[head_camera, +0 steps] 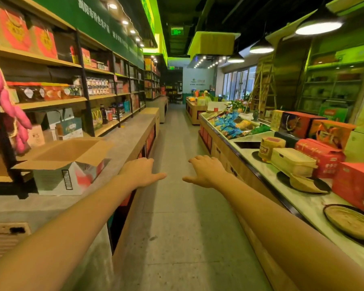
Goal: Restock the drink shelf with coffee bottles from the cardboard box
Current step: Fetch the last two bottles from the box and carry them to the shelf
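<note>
Cardboard box (57, 179), flaps open, sits lower left in frame, nearest our left hand (142, 172); it and our right hand (206, 171) reach forward relaxed, holding nothing.

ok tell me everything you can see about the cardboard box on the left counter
The cardboard box is open, with its brown flaps folded outward. Its outer sides look white with red print, and a black barcode runs down near one corner. It stands upright on the grey counter, in front of the shelves. Its contents are hidden from this angle. The left hand is off to its right and does not touch it.
</note>
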`<state>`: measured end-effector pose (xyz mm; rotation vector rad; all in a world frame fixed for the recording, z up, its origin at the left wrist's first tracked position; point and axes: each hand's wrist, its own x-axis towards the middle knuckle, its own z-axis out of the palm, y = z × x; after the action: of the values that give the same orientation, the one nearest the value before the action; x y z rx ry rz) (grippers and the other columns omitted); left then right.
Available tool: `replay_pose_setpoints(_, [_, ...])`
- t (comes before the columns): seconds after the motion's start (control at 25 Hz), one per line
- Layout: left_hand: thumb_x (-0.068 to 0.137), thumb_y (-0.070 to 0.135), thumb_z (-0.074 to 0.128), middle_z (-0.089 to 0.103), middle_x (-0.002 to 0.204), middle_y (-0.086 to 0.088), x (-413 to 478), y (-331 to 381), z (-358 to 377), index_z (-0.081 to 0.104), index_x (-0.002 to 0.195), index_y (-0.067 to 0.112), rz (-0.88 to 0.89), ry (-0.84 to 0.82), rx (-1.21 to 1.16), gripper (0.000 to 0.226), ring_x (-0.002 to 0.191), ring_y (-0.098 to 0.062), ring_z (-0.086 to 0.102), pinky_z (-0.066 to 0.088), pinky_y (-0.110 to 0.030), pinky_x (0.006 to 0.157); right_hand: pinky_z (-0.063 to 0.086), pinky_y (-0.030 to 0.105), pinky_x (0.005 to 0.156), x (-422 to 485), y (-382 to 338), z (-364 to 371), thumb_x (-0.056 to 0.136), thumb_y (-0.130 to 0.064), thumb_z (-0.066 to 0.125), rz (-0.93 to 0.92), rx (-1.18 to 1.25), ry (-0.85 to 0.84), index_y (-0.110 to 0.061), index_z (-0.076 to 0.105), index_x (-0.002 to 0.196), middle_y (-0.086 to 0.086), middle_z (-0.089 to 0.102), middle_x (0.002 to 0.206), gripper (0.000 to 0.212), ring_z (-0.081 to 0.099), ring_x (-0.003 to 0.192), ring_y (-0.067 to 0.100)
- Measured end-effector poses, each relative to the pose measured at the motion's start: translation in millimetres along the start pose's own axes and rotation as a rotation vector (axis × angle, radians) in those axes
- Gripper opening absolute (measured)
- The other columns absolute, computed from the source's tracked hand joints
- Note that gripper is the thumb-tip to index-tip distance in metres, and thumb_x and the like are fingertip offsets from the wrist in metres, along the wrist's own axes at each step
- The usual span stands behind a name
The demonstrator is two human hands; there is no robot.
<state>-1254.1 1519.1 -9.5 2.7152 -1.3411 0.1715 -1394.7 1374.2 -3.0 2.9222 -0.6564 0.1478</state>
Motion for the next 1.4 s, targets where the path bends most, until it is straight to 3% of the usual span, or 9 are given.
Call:
replay_pose_setpoints(0.16, [0.081, 0.067, 0.045, 0.061, 0.098, -0.011, 135.2, -19.3, 1.0, 0.053, 0.098, 0.010, 0.017, 0.096, -0.048, 0.060, 0.084, -0.026, 0.057, 0.051, -0.046, 0.080, 0.040, 0.043, 0.100, 111.7, 46.0, 1.4, 0.087, -0.060, 0.047, 0.060, 0.022, 0.056, -0.014, 0.040, 0.139, 0.008, 0.046, 0.141, 0.070, 0.046, 0.126, 0.028])
replay_pose_setpoints(0.36, [0.085, 0.062, 0.047, 0.051, 0.132, -0.013, 277.6, -35.3, 24.1, 0.042, 0.135, 0.008, -0.003, 0.171, -0.089, 0.074, 0.118, -0.029, 0.052, 0.046, -0.043, 0.096, 0.041, 0.045, 0.099, 248.0, 115.4, 26.2, 0.088, -0.059, 0.047, 0.120, 0.058, 0.089, -0.012, 0.040, 0.137, 0.011, 0.047, 0.139, 0.069, 0.046, 0.125, 0.029])
replay_pose_setpoints(0.56, [0.086, 0.059, 0.049, 0.043, 0.141, -0.013, 424.0, -57.9, 52.1, 0.034, 0.140, 0.009, -0.062, 0.254, -0.083, 0.075, 0.125, -0.028, 0.045, 0.041, -0.039, 0.097, 0.042, 0.045, 0.101, 415.6, 175.8, 53.2, 0.089, -0.056, 0.048, 0.079, 0.082, 0.140, -0.009, 0.035, 0.140, 0.013, 0.044, 0.141, 0.070, 0.044, 0.127, 0.031])
replay_pose_setpoints(0.76, [0.085, 0.060, 0.048, 0.041, 0.144, -0.011, 559.9, -110.5, 64.7, 0.033, 0.141, 0.010, -0.233, 0.282, -0.084, 0.076, 0.127, -0.029, 0.044, 0.040, -0.041, 0.100, 0.040, 0.044, 0.104, 595.1, 193.7, 66.8, 0.090, -0.052, 0.049, -0.084, 0.141, 0.152, -0.008, 0.034, 0.140, 0.014, 0.043, 0.143, 0.068, 0.043, 0.129, 0.031])
replay_pose_setpoints(1.04, [0.084, 0.062, 0.049, 0.045, 0.139, -0.014, 646.6, -238.9, 87.6, 0.040, 0.137, 0.009, -0.496, 0.260, 0.005, 0.075, 0.124, -0.031, 0.045, 0.041, -0.044, 0.100, 0.040, 0.044, 0.100, 792.1, 104.4, 101.6, 0.090, -0.053, 0.049, -0.401, 0.204, 0.145, -0.010, 0.031, 0.144, 0.014, 0.043, 0.143, 0.072, 0.043, 0.128, 0.032])
replay_pose_setpoints(1.4, [0.086, 0.061, 0.046, 0.042, 0.143, -0.013, 704.7, -436.3, 93.1, 0.036, 0.141, 0.009, -0.700, 0.309, 0.153, 0.077, 0.129, -0.031, 0.041, 0.036, -0.043, 0.104, 0.036, 0.043, 0.107, 991.4, -90.8, 121.1, 0.090, -0.048, 0.052, -0.697, 0.307, 0.200, -0.010, 0.033, 0.143, 0.013, 0.041, 0.145, 0.068, 0.039, 0.133, 0.031])
